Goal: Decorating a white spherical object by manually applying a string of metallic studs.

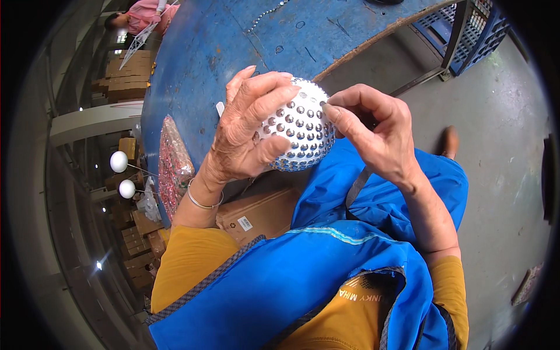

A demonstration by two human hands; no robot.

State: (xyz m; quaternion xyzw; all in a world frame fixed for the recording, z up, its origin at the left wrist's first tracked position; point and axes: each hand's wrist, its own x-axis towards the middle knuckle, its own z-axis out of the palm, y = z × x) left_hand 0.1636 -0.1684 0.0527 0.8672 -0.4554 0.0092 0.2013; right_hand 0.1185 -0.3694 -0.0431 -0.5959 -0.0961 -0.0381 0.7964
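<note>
A white ball covered in rows of shiny silver dome studs is held up over the table's near edge. My left hand wraps its left side, fingers over the top and thumb across the front. At the ball's upper right, my right hand has thumb and index finger pinched together against the surface. Whatever small piece lies between those fingertips is hidden. Near the top of the ball, a patch of white shows with a few flat pale spots rather than domes.
A blue worktable spreads ahead, with a strand of silver studs on it. A clear bag of red and pink bits lies at its left. Below is a cardboard box; blue crates stand far right. Another person works far left.
</note>
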